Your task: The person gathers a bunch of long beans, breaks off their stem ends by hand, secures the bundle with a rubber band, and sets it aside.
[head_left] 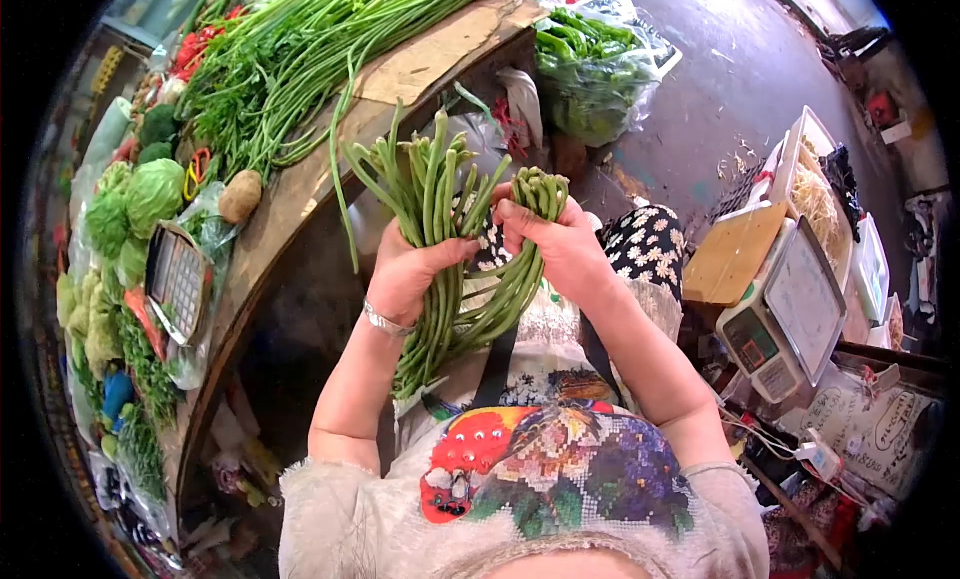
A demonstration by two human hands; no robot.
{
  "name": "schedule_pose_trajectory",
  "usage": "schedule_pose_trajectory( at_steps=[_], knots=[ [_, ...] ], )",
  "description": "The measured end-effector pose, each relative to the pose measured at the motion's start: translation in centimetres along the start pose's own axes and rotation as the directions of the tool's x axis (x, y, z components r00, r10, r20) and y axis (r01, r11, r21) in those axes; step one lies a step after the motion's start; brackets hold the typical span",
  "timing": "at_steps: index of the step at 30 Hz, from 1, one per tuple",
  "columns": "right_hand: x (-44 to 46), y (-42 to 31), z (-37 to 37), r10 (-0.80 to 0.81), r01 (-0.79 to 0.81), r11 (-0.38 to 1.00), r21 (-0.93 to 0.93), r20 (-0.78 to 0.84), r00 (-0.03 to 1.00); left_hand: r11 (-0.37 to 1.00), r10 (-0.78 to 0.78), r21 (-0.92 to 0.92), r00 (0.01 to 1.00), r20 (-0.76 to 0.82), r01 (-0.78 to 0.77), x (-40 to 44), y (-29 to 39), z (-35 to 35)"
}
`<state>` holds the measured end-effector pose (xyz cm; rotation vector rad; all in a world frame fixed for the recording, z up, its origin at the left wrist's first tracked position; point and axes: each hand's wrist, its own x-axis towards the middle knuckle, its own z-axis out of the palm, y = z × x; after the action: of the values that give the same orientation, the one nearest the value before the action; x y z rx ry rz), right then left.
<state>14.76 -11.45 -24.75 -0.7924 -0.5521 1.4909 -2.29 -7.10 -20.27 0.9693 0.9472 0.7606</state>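
A large bunch of long beans (pixel 432 204) hangs across my lap, its upper ends spread above my grip. Wrapped round the thick part of it is my left hand (pixel 415 269), a bracelet at its wrist. My right hand (pixel 550 234) is closed on a smaller bundle of the same beans, whose tips (pixel 540 191) are gathered evenly at the top. Lower down, the two bundles meet and curve together over the apron. The right fingertips come close to the left bundle.
Leafy greens (pixel 290 74), cabbage (pixel 155 194), a potato (pixel 240 196) and a calculator (pixel 178 281) lie on the curved wooden counter (pixel 262 264) at left. A bag of green peppers (pixel 590 74) stands ahead. At right are a weighing scale (pixel 785 314) and a wooden board (pixel 735 254).
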Motion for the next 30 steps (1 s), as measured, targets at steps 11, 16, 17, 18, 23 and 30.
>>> schedule_pose_trajectory(
  at_steps=[11,16,17,18,23,30],
  knots=[
    [-0.2,-1.1,1.0,0.08,-0.033,0.967,0.252,-0.179,0.981,0.997,-0.002,-0.074,1.0,0.015,0.003,-0.1,-0.5,1.0],
    [0.3,0.7,-0.2,-0.067,0.079,0.964,0.253,-0.056,0.996,1.0,-0.004,-0.025,1.0,0.023,0.004,0.1,-1.5,0.4],
    [0.3,0.7,-0.1,-0.107,0.118,0.965,0.232,-0.059,0.992,1.0,0.004,-0.029,0.999,0.035,-0.003,0.1,-1.5,0.4],
    [0.2,0.8,0.1,-0.124,0.134,0.962,0.238,-0.056,0.991,1.0,0.003,-0.03,0.999,0.035,-0.002,0.2,-1.7,0.3],
    [0.0,0.2,0.5,-0.061,0.082,0.972,0.221,-0.098,0.993,0.999,0.022,0.042,0.992,0.121,-0.028,0.2,-2.0,0.2],
    [0.3,0.3,-0.8,0.054,-0.032,0.972,0.231,-0.086,0.995,0.996,-0.049,-0.076,0.998,0.038,0.052,0.3,-1.9,-0.3]
  ],
)
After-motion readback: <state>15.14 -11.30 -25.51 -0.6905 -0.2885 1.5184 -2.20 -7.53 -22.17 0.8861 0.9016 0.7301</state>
